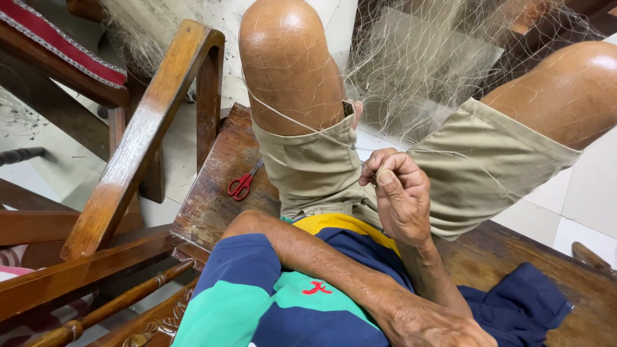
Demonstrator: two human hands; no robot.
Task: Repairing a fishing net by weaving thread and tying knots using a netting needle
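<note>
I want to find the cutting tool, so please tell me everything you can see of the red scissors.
The red scissors are small, with red loop handles that look plastic and short grey metal blades. They are shut and lie flat on the worn wooden seat, handles nearer the camera, blades pointing toward the person's thigh. Neither hand touches them.

One hand [400,193] seen raised at net; second hand [443,324] seen low on lap. One fishing net [411,71] counted. One pair of red-handled scissors [243,184] counted. Two wooden armrests counted: one [144,138] beside seat, other [590,257] barely shown.
</note>
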